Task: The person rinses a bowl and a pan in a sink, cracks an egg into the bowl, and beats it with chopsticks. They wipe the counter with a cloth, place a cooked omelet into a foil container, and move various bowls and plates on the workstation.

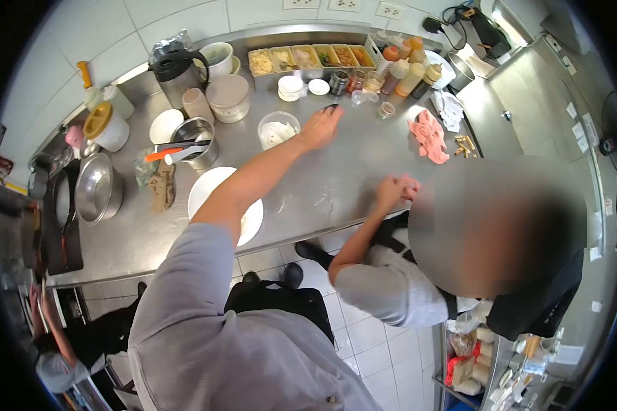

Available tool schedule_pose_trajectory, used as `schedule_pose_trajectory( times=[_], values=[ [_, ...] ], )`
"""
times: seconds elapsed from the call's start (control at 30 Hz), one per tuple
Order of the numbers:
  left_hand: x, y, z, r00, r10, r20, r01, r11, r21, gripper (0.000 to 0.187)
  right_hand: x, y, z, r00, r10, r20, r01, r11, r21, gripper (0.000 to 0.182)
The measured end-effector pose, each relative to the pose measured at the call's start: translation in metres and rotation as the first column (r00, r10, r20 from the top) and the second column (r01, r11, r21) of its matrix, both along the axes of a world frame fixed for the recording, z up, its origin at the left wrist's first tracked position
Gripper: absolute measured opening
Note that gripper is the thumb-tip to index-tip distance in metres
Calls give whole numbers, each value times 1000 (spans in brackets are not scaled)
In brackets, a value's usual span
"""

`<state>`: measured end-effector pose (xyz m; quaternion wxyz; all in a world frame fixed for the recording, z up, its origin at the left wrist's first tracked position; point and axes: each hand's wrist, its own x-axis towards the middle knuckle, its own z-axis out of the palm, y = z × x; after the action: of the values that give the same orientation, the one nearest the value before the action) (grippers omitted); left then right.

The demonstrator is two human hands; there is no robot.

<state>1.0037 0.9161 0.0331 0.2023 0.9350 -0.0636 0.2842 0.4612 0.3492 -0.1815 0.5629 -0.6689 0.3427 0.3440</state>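
Note:
My left hand (pixel 321 129) reaches over the steel counter, its fingers closed at a small dark thing (pixel 332 106) too small to name. Just left of the wrist stands a clear tub (pixel 278 130) with white creamy food in it. My forearm passes above a large white bowl (pixel 204 188) and hides much of it. Beyond the fingers are small jars (pixel 338 82), little clear cups (pixel 386 109) and white saucers (pixel 318 87). My right hand is out of view.
A co-worker's hands (pixel 394 192) are at the counter's front edge on the right. Sauce bottles (pixel 411 79) and a rack of topping containers (pixel 310 57) line the back. A pink cloth (pixel 428 137) lies right; a steel pot (pixel 197 137) with utensils stands left.

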Motion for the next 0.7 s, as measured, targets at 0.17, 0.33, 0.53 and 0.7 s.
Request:
schedule_pose_trajectory(
  times=[0.17,0.33,0.53,0.7],
  values=[
    [-50,43,89,983,91,-159,-180,646,-742,37,49,-20,-48,990,141,-16,-136,973,188,17],
    [-87,121,52,977,49,-210,-215,135,-967,30,157,3,-28,945,326,29,-318,892,321,20],
    [-124,117,16,837,362,-411,-516,772,-371,28,285,118,87,409,832,375,-761,538,-364,31],
    [-117,112,14,849,395,-352,-522,731,-439,30,350,230,202,329,695,640,-624,668,-404,34]
  ],
)
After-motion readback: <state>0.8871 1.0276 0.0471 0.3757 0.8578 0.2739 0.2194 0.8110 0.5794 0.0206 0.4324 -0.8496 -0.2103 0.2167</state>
